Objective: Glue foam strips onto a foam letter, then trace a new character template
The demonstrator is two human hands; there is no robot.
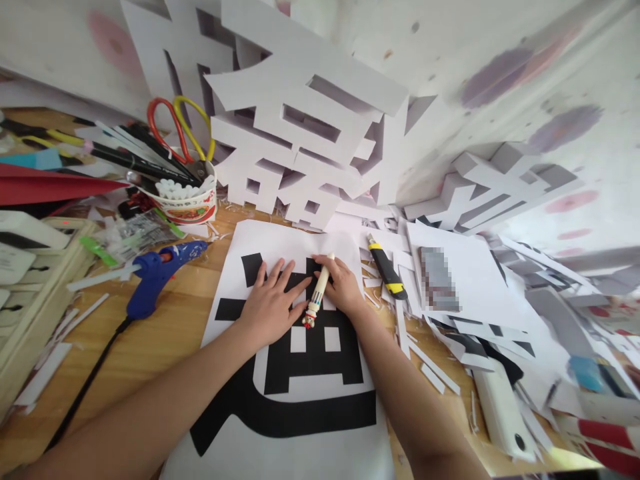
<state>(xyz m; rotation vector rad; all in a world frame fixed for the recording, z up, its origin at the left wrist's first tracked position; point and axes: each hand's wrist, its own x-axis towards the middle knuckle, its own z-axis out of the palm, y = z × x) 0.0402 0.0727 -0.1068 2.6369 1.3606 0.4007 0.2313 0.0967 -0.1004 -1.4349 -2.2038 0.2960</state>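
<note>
A white paper sheet (280,460) printed with a large black Chinese character lies in front of me on the wooden table. My left hand (270,303) rests flat on it, fingers spread over the upper part of the character. My right hand (345,283) holds a cream-coloured multicolour pen (320,287) between thumb and fingers, low over the sheet. The pen's tip end points away from me, and a small figure tops its near end, close to my left thumb. Some of the right fingers are hidden behind the pen and hand.
Left lie a blue glue gun (150,283) with a cord and a cup (193,203) of scissors, pens and white sticks. Large cut-out white characters (320,120) stand at the back. Right are a yellow-black utility knife (386,267), paper scraps and a blurred-out rectangular object (440,280).
</note>
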